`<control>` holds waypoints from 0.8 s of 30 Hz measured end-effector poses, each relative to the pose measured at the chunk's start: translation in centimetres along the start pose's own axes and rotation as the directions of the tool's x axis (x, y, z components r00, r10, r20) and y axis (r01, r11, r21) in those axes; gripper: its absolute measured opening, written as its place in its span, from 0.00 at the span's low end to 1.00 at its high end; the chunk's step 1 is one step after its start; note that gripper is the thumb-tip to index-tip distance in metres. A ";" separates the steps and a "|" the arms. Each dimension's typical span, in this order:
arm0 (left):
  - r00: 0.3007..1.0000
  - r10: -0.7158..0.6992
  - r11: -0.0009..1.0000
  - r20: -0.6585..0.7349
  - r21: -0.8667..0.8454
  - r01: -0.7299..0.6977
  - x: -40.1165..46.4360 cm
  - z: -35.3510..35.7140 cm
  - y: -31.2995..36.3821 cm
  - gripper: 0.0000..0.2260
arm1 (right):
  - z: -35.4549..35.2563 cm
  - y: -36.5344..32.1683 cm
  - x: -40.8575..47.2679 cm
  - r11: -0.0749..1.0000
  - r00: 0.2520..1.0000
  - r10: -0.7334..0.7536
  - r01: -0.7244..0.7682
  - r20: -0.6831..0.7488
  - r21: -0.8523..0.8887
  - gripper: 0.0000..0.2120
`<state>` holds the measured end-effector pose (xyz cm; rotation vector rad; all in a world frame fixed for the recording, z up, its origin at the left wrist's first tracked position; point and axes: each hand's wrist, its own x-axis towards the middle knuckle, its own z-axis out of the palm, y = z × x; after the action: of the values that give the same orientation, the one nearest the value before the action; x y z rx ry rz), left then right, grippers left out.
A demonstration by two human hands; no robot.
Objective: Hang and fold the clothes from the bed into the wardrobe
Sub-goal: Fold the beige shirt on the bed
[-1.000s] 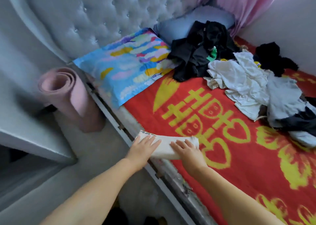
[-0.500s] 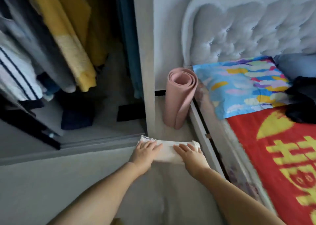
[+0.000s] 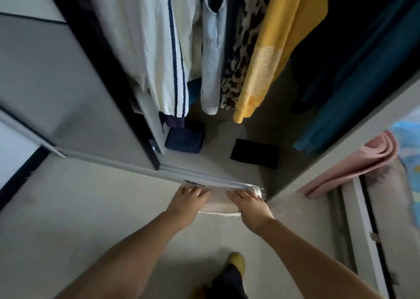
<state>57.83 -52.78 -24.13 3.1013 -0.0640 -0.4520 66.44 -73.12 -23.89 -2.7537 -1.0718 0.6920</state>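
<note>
I carry a folded white garment [image 3: 218, 204] in front of me, just before the wardrobe's sliding-door track [image 3: 204, 178]. My left hand [image 3: 189, 197] holds its left end and my right hand [image 3: 246, 200] holds its right end, fingers lying over the top. The open wardrobe [image 3: 238, 126] is straight ahead. On its floor lie a folded dark blue piece [image 3: 184, 139] and a folded black piece [image 3: 255, 153]. Hanging inside are a white jacket with navy stripes [image 3: 159, 49], a pale blue garment [image 3: 211, 60], a leopard-print one [image 3: 241, 49], a yellow sweater [image 3: 268, 55] and a teal one [image 3: 354, 89].
A grey sliding door [image 3: 52, 89] stands at the left of the opening. The wardrobe's side panel [image 3: 336, 148] is at the right, with a rolled pink mat [image 3: 354, 164] and the bed frame [image 3: 363, 219] beyond it. My foot in a yellow slipper [image 3: 236, 261] is on the floor below.
I have turned from the bed to the wardrobe, carrying the folded white garment with both hands. The bed has left the view; the wardrobe's inside now fills it.
</note>
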 end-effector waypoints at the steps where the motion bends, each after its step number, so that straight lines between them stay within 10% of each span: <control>1: 0.999 -0.020 1.000 0.028 0.006 0.020 0.2 0.2 -0.8 0.34 | 0.0 -0.3 0.9 1.000 1.000 -0.015 0.015 0.010 -0.001 0.38; 24: 0.953 0.258 0.964 0.156 0.027 -0.265 39.0 13.0 -1.3 0.29 | 7.3 25.0 29.5 0.970 0.975 0.143 -0.104 0.169 -0.220 0.31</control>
<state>91.52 -53.12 -47.75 3.0336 -0.4871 -0.6815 97.65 -72.69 -47.89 -3.0073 -1.0694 0.9160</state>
